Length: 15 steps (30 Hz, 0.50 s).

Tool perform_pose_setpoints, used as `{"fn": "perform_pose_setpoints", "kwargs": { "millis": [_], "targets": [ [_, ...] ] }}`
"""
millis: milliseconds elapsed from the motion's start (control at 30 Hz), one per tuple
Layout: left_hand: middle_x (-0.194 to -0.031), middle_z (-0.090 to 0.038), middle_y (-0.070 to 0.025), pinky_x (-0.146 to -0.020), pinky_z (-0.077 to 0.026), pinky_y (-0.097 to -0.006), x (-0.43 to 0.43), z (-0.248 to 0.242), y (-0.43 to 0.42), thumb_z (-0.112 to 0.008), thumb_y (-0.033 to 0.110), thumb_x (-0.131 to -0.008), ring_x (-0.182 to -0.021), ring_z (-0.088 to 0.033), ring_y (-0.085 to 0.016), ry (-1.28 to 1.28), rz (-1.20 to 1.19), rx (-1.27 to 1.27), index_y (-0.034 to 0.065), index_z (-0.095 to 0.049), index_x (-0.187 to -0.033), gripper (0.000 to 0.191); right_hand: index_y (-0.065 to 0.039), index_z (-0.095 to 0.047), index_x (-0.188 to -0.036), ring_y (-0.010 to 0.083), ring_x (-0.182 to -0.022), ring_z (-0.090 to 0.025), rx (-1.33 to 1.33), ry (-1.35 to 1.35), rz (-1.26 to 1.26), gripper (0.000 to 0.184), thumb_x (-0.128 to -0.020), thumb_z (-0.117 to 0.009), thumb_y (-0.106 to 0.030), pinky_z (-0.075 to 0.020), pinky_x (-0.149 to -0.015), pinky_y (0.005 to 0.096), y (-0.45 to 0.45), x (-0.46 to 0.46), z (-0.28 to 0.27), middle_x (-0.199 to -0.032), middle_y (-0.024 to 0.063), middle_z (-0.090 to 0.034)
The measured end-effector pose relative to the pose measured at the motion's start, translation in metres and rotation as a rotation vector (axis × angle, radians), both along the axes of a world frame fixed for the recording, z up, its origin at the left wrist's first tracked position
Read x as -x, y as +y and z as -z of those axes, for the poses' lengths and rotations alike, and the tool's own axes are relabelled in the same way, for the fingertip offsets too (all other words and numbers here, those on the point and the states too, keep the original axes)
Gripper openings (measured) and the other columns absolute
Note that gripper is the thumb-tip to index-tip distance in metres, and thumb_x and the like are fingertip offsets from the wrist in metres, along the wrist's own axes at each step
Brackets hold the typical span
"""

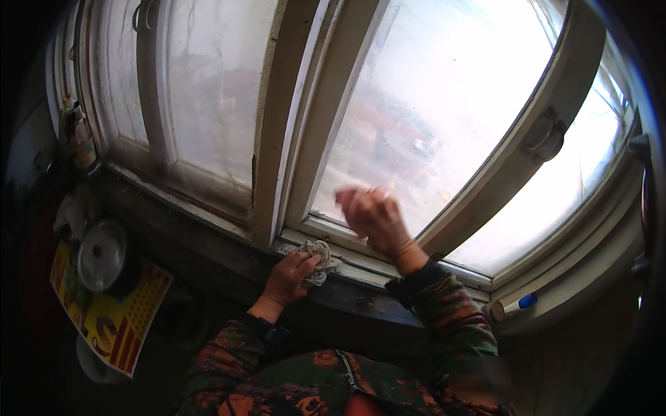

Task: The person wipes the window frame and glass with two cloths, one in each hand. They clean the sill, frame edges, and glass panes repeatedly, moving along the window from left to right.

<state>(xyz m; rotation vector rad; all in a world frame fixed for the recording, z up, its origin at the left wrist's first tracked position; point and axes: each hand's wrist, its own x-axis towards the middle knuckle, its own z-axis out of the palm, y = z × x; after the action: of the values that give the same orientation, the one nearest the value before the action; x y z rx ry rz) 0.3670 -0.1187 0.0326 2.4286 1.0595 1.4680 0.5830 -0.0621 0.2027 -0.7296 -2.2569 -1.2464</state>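
My left hand point(287, 276) grips a crumpled, light grey-brown cloth point(318, 262) against the window sill point(364, 273). My right hand point(375, 221) is raised just before the lower part of the window pane point(416, 119); it is blurred, its fingers look curled in, and whether anything is inside them cannot be told. Wooden frame bars with worn, pale paint border the cloudy glass. A metal handle point(547, 136) sits on the frame bar at the right.
At the left, a lidded pot point(102, 256) rests on a yellow and red printed sheet point(104, 333). A bottle point(79, 136) stands at the sill's far left, above a pale cloth point(77, 212). A blue-capped object point(526, 301) lies at the right.
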Motion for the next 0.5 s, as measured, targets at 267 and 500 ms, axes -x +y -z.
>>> {"fn": "perform_pose_setpoints", "kwargs": {
  "millis": [267, 500],
  "targets": [
    [-0.109, -0.062, -0.0098, -0.084, -0.054, -0.0429, -0.002, 0.004, 0.001, -0.072, 0.001, -0.064, -0.097, -0.061, -0.034, -0.015, -0.009, 0.003, 0.0134, -0.063, -0.127, 0.064, -0.014, -0.063, -0.112, 0.0276, -0.114, -0.051, 0.507, 0.024, -0.070, 0.033, -0.079, -0.063, -0.018, -0.0433, -0.090, 0.0441, -0.002, -0.035, 0.072, -0.124, 0.0041, -0.053],
    [-0.109, -0.062, -0.0105, -0.085, -0.054, -0.0438, 0.000, 0.003, 0.001, -0.071, 0.001, -0.062, -0.098, -0.061, -0.036, -0.001, 0.007, -0.004, 0.0137, -0.061, -0.129, 0.068, -0.013, -0.057, -0.107, 0.0245, -0.092, -0.061, 0.987, 0.767, -0.989, 0.019, -0.089, -0.060, -0.008, -0.0472, -0.079, 0.0397, 0.028, -0.001, -0.096, -0.111, 0.0091, -0.067]
  ]
}}
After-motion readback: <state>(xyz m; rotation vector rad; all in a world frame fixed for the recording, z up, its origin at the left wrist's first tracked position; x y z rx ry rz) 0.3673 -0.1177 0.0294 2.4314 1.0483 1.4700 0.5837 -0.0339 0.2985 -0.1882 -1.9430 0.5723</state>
